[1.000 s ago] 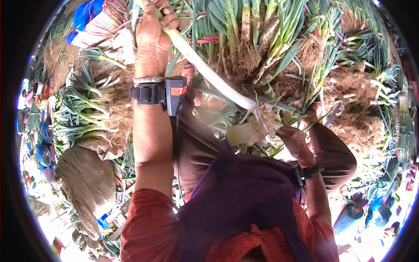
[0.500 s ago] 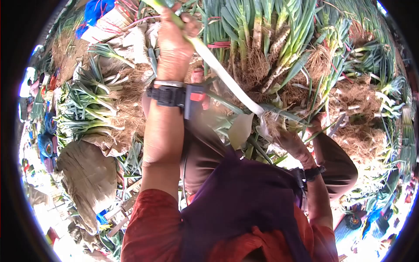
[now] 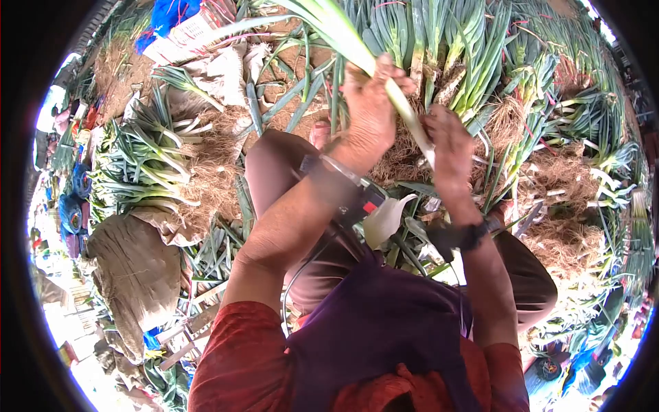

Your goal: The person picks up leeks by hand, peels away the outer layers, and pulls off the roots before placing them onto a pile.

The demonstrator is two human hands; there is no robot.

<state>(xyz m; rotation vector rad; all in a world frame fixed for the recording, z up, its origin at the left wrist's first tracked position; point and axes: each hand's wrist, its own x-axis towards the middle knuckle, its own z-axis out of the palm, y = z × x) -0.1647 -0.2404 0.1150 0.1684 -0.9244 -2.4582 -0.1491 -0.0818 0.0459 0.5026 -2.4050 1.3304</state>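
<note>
Leek bundles (image 3: 453, 34) ahead, root heaps (image 3: 563, 172) right, soil gap (image 3: 285, 113) left

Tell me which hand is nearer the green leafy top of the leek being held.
Left. The left hand grips the leek just below its green top. The right hand grips the white shaft lower down, farther from that top.

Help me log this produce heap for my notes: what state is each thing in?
green onion: lifted above the heap, tilted, gripped by both hands.
left hand: shut around the green onion's stalk.
right hand: shut on the green onion, nearer its white end.
bundles: lying heaped, roots showing.
sack: lying crumpled.
</note>
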